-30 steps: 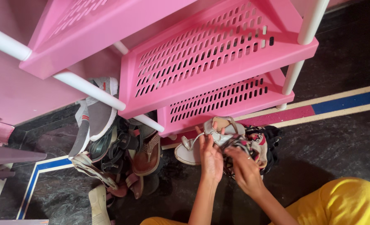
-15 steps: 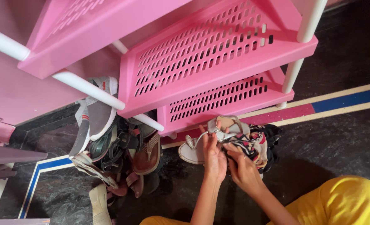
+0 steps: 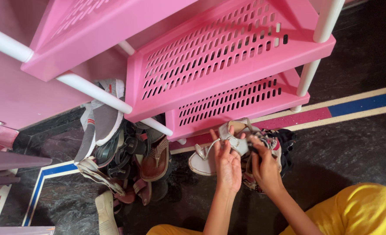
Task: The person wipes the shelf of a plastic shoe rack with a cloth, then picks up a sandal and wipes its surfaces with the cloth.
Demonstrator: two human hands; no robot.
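Two hands on one silver strappy sandal (image 3: 236,141), held low in front of pink rack (image 3: 228,74), just above floor. Left hand (image 3: 228,167) cups sole from below, fingers curled round it; right hand (image 3: 265,167) pinches strap end, closed tight. Second pale sandal (image 3: 201,161) lies on floor just beside.

Risks, as judged:
- thin strap could slip from pinch, sandal tips out of left palm
- loose shoe heap (image 3: 127,161) near left elbow, nudge could topple it
- lowest shelf edge (image 3: 241,109) close above knuckles, could knock on lift

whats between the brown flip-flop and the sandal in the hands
In the head view, a white flat sandal on dark floor lies between the brown flip-flop and the held silver strappy sandal.
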